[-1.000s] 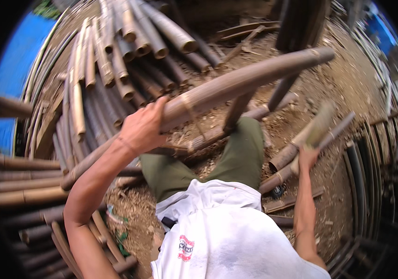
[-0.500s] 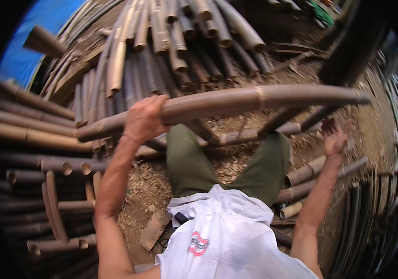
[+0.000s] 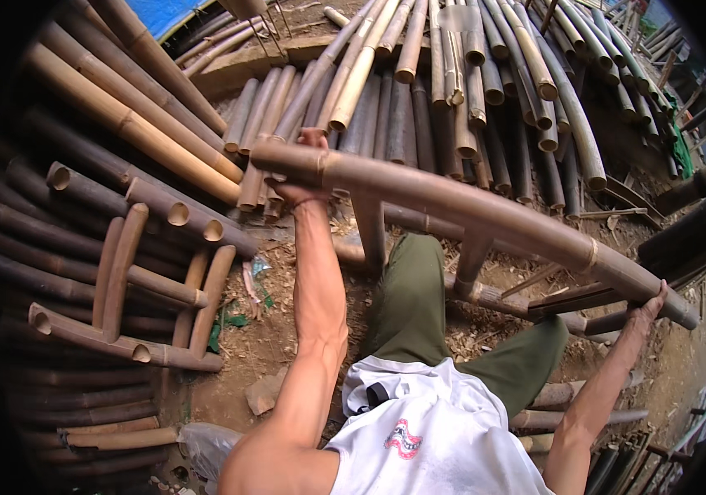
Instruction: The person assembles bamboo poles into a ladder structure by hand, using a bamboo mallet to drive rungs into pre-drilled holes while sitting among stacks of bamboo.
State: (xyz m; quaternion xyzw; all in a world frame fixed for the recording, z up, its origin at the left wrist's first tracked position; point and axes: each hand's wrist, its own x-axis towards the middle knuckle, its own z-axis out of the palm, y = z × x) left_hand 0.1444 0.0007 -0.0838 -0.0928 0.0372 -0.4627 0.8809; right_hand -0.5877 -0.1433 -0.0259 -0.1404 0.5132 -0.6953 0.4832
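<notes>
A brown bamboo frame (image 3: 460, 194) spans the space before me, its upper pole slanting down to the right. Short bamboo crosspieces join this pole to a second one below, around my knees. My left hand (image 3: 310, 186) is wrapped round the pole near its left end; the pole hides part of the palm and fingers. Close to the right end, my right hand (image 3: 648, 307) closes on the same pole from the near side. A smaller bamboo frame (image 3: 171, 355) of joined pieces rests at my left, apart from both hands.
Stacked bamboo poles (image 3: 138, 124) lie along the left side. A large pile of cut poles (image 3: 452, 91) fans out ahead, ends facing me. Several short poles (image 3: 551, 394) lie by my right leg. Wood chips cover the dirt ground (image 3: 287, 272). A clear plastic bag (image 3: 204, 445) sits lower left.
My right hand, open and apart from the frame before, now grips the pole's right end. My left hand has shifted to its left end. The frame slopes down rightward, and the view has turned left.
</notes>
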